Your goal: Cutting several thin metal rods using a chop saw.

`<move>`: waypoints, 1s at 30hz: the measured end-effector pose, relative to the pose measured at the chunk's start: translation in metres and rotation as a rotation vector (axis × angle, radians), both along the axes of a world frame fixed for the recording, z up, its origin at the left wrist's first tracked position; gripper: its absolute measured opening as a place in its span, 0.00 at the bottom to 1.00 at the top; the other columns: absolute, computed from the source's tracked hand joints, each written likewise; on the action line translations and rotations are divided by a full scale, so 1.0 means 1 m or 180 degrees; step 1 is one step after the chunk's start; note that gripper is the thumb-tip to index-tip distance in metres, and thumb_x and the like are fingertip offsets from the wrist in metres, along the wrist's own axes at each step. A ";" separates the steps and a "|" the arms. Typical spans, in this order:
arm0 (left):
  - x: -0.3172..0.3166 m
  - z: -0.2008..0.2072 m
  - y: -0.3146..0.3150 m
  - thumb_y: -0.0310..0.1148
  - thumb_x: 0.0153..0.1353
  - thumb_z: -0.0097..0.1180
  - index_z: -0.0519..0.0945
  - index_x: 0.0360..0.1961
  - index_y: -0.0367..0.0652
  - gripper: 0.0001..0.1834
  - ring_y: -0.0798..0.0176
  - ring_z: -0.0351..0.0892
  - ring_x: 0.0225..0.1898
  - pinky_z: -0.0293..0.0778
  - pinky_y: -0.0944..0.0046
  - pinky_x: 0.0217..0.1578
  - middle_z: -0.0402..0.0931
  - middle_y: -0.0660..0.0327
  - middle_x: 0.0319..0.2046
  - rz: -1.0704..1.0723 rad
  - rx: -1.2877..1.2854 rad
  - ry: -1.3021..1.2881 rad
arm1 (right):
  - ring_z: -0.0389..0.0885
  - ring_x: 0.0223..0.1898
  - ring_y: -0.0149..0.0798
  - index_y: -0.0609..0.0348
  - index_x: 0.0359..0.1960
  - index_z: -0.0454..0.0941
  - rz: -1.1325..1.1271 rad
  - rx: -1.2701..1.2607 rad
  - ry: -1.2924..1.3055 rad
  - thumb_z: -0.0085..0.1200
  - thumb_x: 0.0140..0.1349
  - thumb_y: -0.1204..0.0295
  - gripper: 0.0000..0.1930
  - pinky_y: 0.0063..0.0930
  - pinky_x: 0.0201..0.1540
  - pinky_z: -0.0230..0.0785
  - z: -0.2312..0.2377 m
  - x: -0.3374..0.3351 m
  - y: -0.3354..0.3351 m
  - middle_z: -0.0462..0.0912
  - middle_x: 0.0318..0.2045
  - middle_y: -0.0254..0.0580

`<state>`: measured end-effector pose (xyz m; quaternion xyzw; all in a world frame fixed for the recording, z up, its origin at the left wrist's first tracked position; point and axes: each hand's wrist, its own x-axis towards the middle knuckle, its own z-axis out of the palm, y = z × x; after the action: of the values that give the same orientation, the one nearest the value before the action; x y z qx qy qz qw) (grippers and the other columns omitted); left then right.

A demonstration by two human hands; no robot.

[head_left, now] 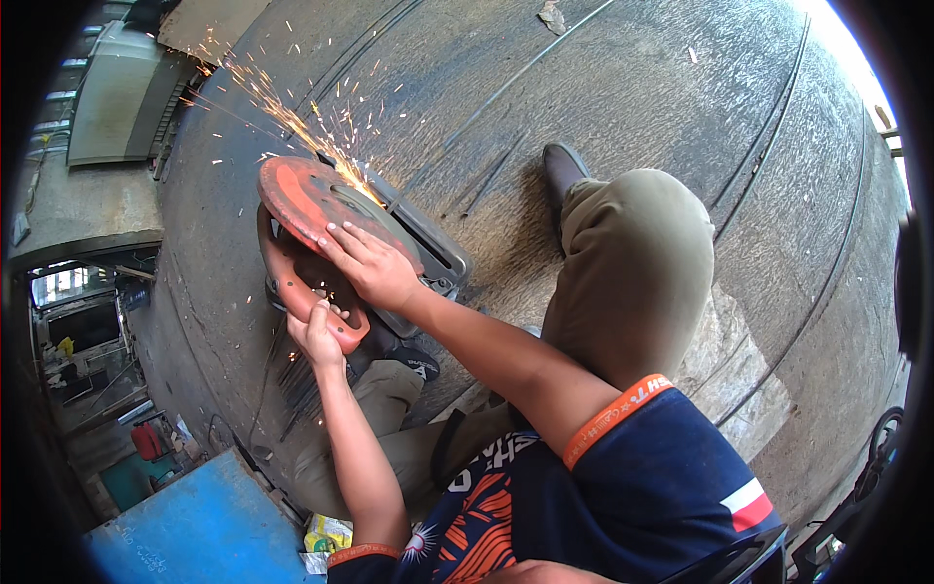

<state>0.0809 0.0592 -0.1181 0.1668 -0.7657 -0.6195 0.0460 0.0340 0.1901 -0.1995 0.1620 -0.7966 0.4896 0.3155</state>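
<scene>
Nearest, bottom of frame: dark blue shirt (584, 516). Chop saw (329, 193) left of centre, down on the floor (671, 127). Left grip (317, 336) clamped on the orange handle (292, 288), fingers through the loop, likely for control of the swing. Right grip (379, 273) laid flat on the round guard (284, 185), fingers nearly together, not wrapped, probably for added downward push. Sparks (277, 112) toward upper left, away from both grips. Cutting spot hidden; cannot make it out. Shoe (562, 173) and bent knee (637, 253) set right of the saw, seemingly for balance.
</scene>
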 end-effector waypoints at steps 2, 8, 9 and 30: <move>0.000 0.000 0.000 0.23 0.56 0.49 0.67 0.59 0.35 0.26 0.65 0.74 0.29 0.78 0.63 0.29 0.71 0.56 0.42 0.0020 -0.0016 -0.0009 | 0.75 0.58 0.55 0.59 0.63 0.68 0.0013 0.0014 -0.0022 0.54 0.52 0.73 0.31 0.40 0.58 0.72 0.000 0.000 0.000 0.74 0.59 0.53; 0.000 -0.001 0.001 0.22 0.56 0.49 0.67 0.58 0.34 0.26 0.64 0.74 0.29 0.79 0.62 0.28 0.71 0.56 0.43 0.0027 0.0020 0.0002 | 0.76 0.58 0.55 0.58 0.62 0.68 -0.0024 -0.0009 0.0018 0.54 0.51 0.73 0.32 0.40 0.58 0.72 0.000 0.000 0.000 0.74 0.58 0.52; 0.000 -0.001 0.001 0.22 0.56 0.49 0.67 0.58 0.34 0.26 0.64 0.74 0.29 0.79 0.62 0.28 0.71 0.56 0.43 0.0031 0.0022 0.0002 | 0.76 0.58 0.55 0.58 0.62 0.68 -0.0020 -0.0007 0.0017 0.54 0.51 0.73 0.32 0.40 0.58 0.72 0.000 0.000 0.000 0.74 0.58 0.52; 0.001 0.001 0.003 0.23 0.56 0.49 0.66 0.58 0.34 0.25 0.66 0.74 0.28 0.79 0.62 0.29 0.71 0.56 0.43 -0.0009 -0.0028 -0.0006 | 0.76 0.58 0.55 0.57 0.63 0.67 0.0044 -0.0046 -0.0035 0.54 0.52 0.73 0.32 0.40 0.58 0.72 0.001 0.000 0.001 0.74 0.59 0.52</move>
<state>0.0816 0.0622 -0.1167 0.1661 -0.7687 -0.6160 0.0451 0.0342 0.1910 -0.1985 0.1626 -0.7936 0.4984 0.3089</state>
